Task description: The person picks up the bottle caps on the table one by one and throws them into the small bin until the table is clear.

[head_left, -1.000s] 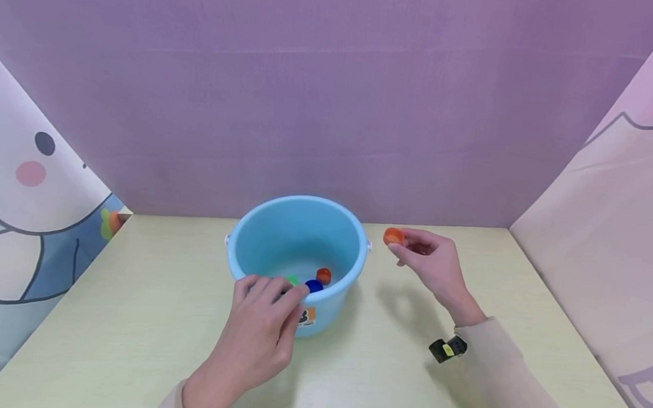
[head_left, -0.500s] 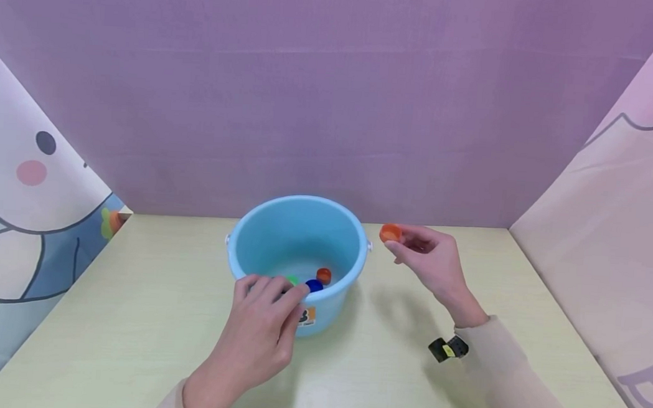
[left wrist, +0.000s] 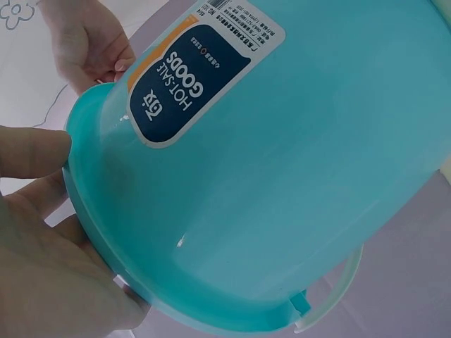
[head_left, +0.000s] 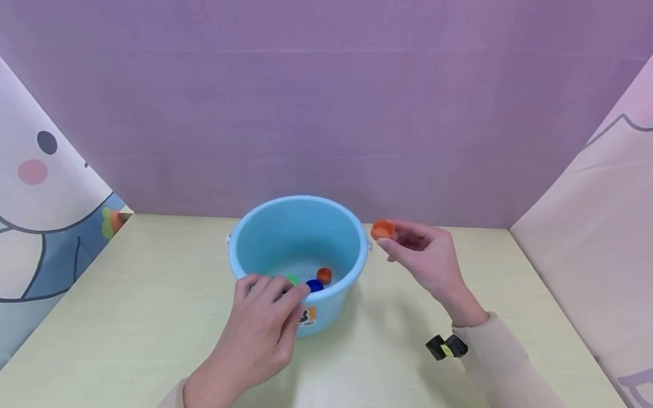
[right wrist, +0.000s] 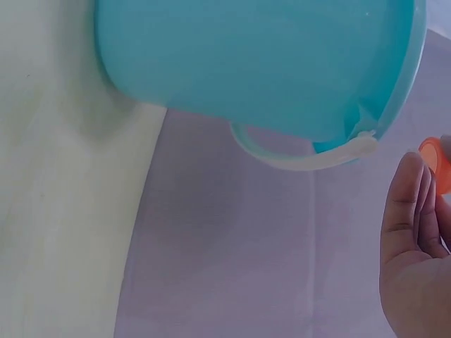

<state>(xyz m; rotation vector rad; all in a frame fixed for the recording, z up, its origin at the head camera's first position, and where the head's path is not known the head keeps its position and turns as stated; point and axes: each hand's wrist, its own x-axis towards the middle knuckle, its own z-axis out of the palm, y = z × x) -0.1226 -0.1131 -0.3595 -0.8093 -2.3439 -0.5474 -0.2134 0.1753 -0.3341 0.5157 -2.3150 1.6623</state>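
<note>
A light blue bucket [head_left: 328,310] stands upright on the table. My left hand [head_left: 258,337] grips its near rim, fingers over the edge and thumb outside; the left wrist view shows the bucket's labelled wall [left wrist: 282,169] close up. Between thumb and fingers, my right hand [head_left: 435,260] pinches an orange bottle cap [head_left: 383,230] just outside the bucket's right rim, above the table. Inside the bucket lie a red-orange cap [head_left: 324,275], a dark blue cap [head_left: 314,285] and a green piece [head_left: 292,280], partly hidden by the left fingers. The right wrist view catches the held cap [right wrist: 435,167] at its edge.
A pale wooden table [head_left: 128,323] carries the bucket. Behind it rises a purple cloth backdrop [head_left: 332,104], with printed cloth on both sides. The bucket's white handle [right wrist: 303,158] hangs down along its far side.
My right hand has moved left and slightly up with the orange bottle cap, bringing it close to the bucket's rim. The left hand and bucket have stayed in place.
</note>
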